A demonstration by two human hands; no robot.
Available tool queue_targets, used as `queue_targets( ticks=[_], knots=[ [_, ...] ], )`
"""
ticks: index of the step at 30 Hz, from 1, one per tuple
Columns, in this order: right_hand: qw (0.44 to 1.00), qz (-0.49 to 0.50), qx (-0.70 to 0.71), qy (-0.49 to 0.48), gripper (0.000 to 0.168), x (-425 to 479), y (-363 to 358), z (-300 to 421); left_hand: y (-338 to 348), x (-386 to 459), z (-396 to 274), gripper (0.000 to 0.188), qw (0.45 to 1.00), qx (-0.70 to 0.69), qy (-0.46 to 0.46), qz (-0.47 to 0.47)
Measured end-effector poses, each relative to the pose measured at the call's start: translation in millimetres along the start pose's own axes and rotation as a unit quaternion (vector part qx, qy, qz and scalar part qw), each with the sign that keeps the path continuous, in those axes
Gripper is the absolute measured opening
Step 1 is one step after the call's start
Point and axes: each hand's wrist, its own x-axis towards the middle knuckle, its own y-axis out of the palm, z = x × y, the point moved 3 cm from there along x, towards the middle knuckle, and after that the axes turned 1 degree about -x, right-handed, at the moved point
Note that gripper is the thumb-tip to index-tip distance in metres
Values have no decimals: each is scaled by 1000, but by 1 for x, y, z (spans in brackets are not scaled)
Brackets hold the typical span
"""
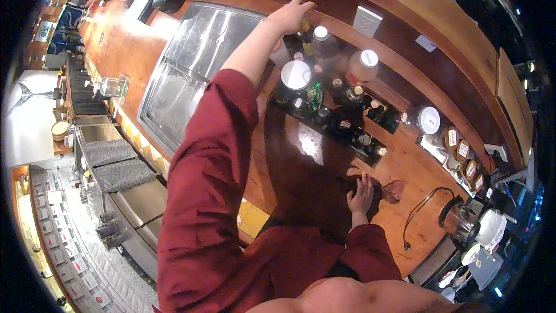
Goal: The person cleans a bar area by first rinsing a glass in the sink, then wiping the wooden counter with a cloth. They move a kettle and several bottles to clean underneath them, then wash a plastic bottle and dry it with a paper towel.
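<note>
My left hand [292, 15] reaches far out over a cluster of bottles against the back ledge. Its fingers are bent over an amber-coloured item [306, 23], mostly covered by the hand, so the hold is unclear. Close by stand a bottle with a white cap [321, 33], a tub with a round white lid [296, 74] and a larger jar with a labelled white lid [368, 59]. A bottle with green foil [316, 96] is among several dark bottles. My right hand [362, 194] lies flat on the wooden counter [419, 169], fingers slightly apart, in shadow.
Stainless steel lids [202, 52] cover a well on the left. Behind the bottles, a wall outlet [367, 21] sits on the raised ledge. Labelled jars [462, 150] line the right side, near a glass-sided appliance [460, 221] with a loose black cord [410, 217]. A spray bottle [114, 86] stands far left.
</note>
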Motion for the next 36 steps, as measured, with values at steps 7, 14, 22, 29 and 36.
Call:
queue_targets(
  ticks=[7, 14, 22, 29, 36],
  knots=[
    [1000, 7, 11, 7, 59, 3, -5, 0, 5, -28, -50, 79, 991, 92, 89, -43],
    [999, -20, 32, -10, 57, -5, 1, -9, 13, 6, -69, 69, 990, 136, -39, -16],
    [998, -5, 56, -5, 54, -1, 4, -13, 13, 13, -53, 79, 988, 129, -80, -10],
    [997, -24, 68, -19, 54, -2, 3, -9, 13, 1, -15, 90, 986, 143, -75, 31],
    [999, 8, 42, 10, 54, -6, 5, -16, 8, 9, -21, 42, 992, 17, -128, -12]
  ],
)
